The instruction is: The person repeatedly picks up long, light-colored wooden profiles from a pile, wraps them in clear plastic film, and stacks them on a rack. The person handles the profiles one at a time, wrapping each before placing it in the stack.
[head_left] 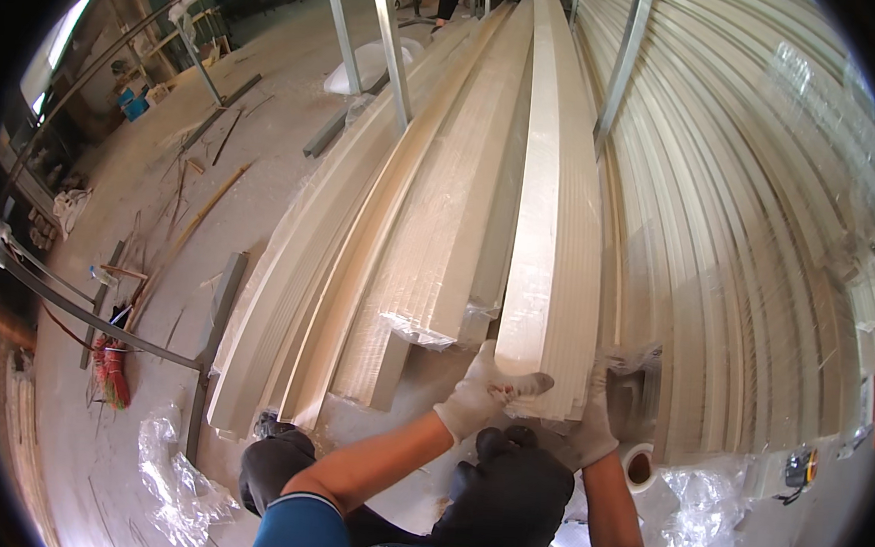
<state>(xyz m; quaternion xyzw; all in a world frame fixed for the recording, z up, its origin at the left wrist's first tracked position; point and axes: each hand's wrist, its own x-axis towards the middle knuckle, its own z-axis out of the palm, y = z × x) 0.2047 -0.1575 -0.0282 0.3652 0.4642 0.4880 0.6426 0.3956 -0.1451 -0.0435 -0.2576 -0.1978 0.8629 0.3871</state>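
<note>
A bundle of long cream boards (555,281) runs away from me, its near end between my two hands. My left hand (485,392), in a pale work glove, grips the left side of that end, with the thumb lying across the face. On the right side, my gloved right hand (597,424) holds the same end, its fingers upright along the edge and partly hidden. To the left lies another stack of boards (438,264) in clear film, its wrapped end close to my left hand. Dark-trousered knees (514,489) are bent under the bundle.
Tall stacked boards (728,271) fill the right side. Metal posts (389,50) rise among the stacks. A film roll (638,466) and crumpled plastic (704,510) lie by my right arm. More plastic (179,478) and a red broom (111,369) are left. Another person's leg (452,2) shows far off.
</note>
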